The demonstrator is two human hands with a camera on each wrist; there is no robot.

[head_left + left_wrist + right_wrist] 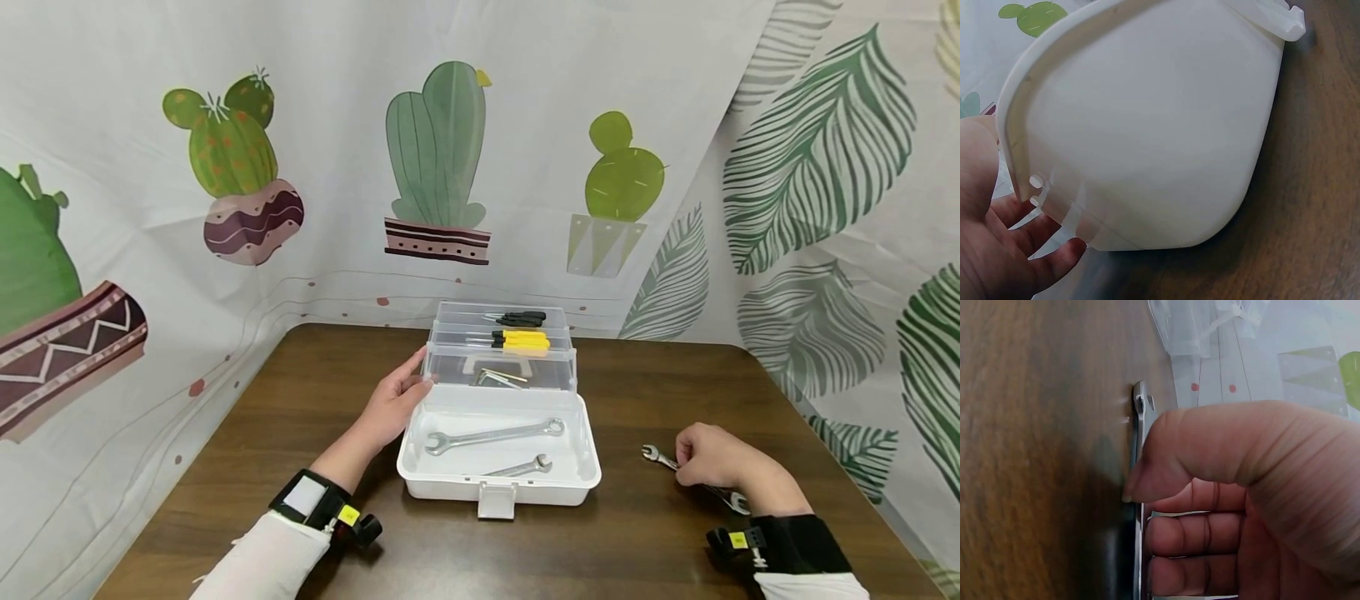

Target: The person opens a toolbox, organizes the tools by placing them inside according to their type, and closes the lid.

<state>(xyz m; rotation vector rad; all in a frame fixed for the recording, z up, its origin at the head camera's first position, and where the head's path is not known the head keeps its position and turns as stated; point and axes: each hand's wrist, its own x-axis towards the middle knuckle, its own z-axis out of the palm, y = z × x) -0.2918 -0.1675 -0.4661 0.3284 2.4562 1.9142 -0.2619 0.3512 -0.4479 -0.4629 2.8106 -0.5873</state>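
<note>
A white toolbox (498,489) stands with its clear stepped lid trays (450,354) folded up behind it. My left hand (393,404) holds the box's back left corner, thumb near the rim; in the left wrist view its fingertips (1066,256) curl against the clear plastic there. To the right of the box my right hand (716,458) pinches a silver wrench (738,502) between thumb and fingers. That wrench lies low along the wood, one open end showing at each side of the hand. Inside the box are a large combination wrench (495,434) and a smaller wrench (525,467).
The clear trays carry black-handled screwdrivers (525,319), yellow-handled screwdrivers (522,340) and several hex keys (501,379). A white latch (497,500) hangs at the box's front. All stands on a brown wooden table (315,400) before a cactus-print cloth (337,150).
</note>
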